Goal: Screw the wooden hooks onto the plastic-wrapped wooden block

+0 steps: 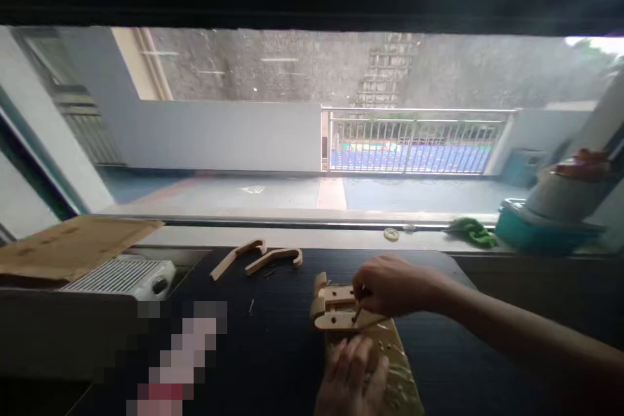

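My right hand point(385, 286) is closed in a pinch over a light wooden frame point(336, 322). A thin dark rod point(357, 313) shows below its fingertips, pointing into a hole in the near bar of the frame; its kind is not clear. The frame has two parallel bars with small dark holes and rounded blocks at its left end. It lies on a brownish, shiny-wrapped slab point(397, 370). My left hand point(353, 377) rests on this slab just below the frame, fingers bent and thumb apart. Part of the frame's right end is hidden by my right hand.
Two hook-shaped wooden pieces point(275, 260) and a small metal bit point(251, 306) lie on the dark table point(287, 351). Cardboard point(78, 240) covers a white appliance point(127, 276) at left. A teal basket point(531, 234) and green cloth point(472, 232) are on the sill. A pixelated patch hides the lower left.
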`<state>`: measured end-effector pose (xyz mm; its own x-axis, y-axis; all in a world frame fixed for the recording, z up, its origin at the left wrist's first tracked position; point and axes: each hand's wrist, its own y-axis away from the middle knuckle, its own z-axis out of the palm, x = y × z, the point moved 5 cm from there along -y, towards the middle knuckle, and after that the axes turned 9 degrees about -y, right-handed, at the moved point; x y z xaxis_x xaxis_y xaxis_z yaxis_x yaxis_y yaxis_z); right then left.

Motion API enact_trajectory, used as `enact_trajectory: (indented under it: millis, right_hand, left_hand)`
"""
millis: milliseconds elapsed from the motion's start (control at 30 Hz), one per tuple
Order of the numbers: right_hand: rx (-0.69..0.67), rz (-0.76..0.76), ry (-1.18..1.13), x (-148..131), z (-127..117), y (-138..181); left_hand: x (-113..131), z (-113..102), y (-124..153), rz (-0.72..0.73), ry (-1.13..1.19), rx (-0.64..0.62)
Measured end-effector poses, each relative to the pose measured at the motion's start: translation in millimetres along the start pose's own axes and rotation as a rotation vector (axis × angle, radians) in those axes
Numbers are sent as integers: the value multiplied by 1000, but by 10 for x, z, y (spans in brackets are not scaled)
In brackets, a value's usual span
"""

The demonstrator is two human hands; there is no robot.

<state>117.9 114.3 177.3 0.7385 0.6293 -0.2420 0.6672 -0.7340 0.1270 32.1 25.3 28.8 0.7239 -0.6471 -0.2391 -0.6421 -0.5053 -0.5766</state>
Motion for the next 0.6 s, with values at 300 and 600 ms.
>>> enact_trajectory:
  millis: [300,600]
  right_hand:
    - [-39,86,125,-202,15,-13]
    - [-13,86,196,-324,35,3]
  left_hand:
    - [33,-151,-94,-78,199,-200]
    - [73,-298,-97,-166,304,-340]
